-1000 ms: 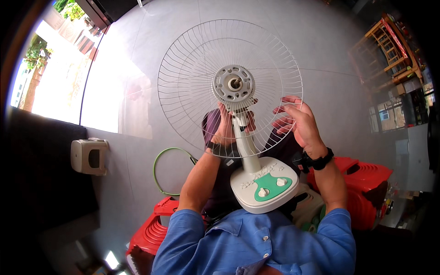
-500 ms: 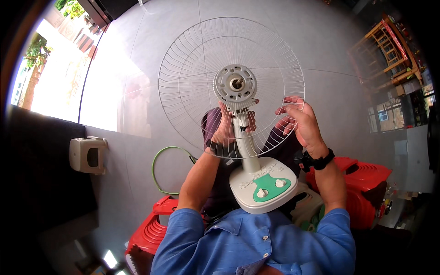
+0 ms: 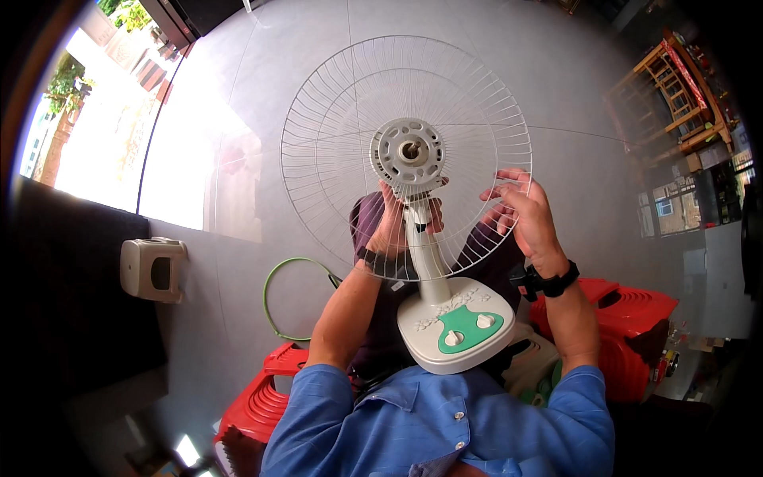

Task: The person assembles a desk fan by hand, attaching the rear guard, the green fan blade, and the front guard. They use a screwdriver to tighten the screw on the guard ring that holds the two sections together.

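A white desk fan with no blades leans against my lap, its round wire guard facing up around the motor hub. A bare metal shaft sticks out at the hub's centre. Below it, the white neck runs down to the base, which has a green panel and two white knobs. My left hand is wrapped round the upper neck just under the motor, partly behind the wires. At the guard's right rim, my right hand has its fingers curled about the wires.
A red plastic stool is at my left and red plastic at my right. A green hoop-like cord lies on the floor. Farther left stands a beige step stool. Wooden furniture stands at the far right.
The guard and hub sit slightly lower and farther right in the picture. Both hands keep the same hold.
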A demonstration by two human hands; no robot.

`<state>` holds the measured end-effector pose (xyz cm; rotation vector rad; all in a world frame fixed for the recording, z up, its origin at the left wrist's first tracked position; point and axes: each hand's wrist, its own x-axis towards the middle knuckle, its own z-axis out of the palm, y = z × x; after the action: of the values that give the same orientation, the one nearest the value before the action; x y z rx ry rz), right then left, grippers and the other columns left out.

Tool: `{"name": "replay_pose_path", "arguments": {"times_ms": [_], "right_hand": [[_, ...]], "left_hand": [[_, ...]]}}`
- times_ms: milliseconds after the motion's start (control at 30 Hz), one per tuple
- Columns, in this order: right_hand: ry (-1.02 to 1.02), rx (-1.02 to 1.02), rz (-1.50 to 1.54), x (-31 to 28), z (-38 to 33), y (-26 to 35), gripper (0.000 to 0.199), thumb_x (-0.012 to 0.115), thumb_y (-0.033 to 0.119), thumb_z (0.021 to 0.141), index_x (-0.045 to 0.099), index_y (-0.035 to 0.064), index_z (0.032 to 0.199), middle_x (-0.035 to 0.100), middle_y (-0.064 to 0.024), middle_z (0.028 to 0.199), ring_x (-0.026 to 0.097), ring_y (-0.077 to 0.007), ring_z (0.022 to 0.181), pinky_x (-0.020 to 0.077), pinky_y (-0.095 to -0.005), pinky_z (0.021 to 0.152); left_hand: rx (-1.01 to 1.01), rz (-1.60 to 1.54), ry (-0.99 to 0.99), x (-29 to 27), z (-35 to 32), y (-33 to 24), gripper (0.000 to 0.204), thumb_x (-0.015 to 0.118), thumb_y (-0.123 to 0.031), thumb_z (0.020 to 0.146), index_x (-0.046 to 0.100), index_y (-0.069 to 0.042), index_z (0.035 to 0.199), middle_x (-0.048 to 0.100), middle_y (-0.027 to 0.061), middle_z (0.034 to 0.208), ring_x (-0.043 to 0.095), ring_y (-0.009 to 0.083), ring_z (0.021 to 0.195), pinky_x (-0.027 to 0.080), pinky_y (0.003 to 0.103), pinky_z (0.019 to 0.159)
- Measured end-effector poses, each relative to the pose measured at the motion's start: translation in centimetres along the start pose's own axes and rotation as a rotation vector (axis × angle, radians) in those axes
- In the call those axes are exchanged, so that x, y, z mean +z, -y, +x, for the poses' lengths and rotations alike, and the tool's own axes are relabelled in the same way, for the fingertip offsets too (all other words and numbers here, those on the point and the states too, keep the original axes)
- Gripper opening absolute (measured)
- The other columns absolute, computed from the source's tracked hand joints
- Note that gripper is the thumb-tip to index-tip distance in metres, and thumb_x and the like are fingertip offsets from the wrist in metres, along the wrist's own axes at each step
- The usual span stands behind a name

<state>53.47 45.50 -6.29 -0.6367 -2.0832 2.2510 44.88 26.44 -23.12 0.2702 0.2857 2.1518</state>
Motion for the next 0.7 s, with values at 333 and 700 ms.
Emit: {"name": "replay_pose_path", "arguments": {"times_ms": [333,700], "right_hand": [[0.026,0.000,-0.045,-0.4,0.9,0.8,0.042,0.055,0.017,0.096,0.046,-0.0051,0.131,0.067,-0.0202,0.100,0.070,-0.0226,0.070,0.0517,-0.0275,0.052],[0.124,0.137,0.100,0.2,-2.3,-0.7,0.055,0.065,0.020,0.096,0.040,-0.0028,0.140,0.065,-0.0203,0.116,0.071,-0.0253,0.090,0.0610,-0.0346,0.070]], "left_hand": [[0.000,-0.043,0.033,-1.4,0.1,0.5,0.125,0.030,-0.101,0.070,0.046,-0.003,0.146,0.054,0.0054,0.076,0.048,0.0177,0.059,0.042,0.031,0.061],[-0.011,-0.036,-0.033,-0.7,-0.3,0.2,0.123,0.030,-0.101,0.072,0.047,-0.004,0.145,0.055,0.0060,0.076,0.049,0.0184,0.059,0.045,0.033,0.062]]}}
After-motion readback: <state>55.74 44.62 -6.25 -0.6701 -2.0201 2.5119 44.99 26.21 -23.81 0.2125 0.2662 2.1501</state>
